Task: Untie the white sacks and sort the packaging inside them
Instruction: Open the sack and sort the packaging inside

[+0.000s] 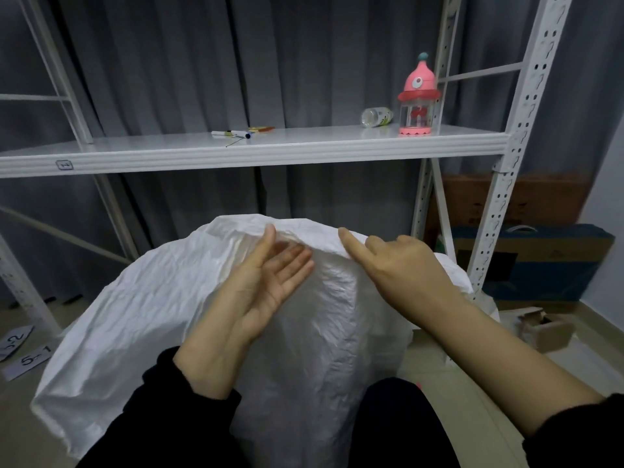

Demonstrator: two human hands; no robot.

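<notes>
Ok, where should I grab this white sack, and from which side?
Probably the crumpled top edge of the white sack, coming from above on the near side. The cloth folds into a ridge there that is easy to pinch. The body below bulges smooth and offers no grip.

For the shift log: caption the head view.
Left hand raised, right hand on the white sack's top edge, below a shelf.

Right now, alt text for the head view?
Two bare hands at the top of a white sack: the left hand is open, the right hand curls over its upper edge. Behind, a white shelf holds a pink toy.
</notes>
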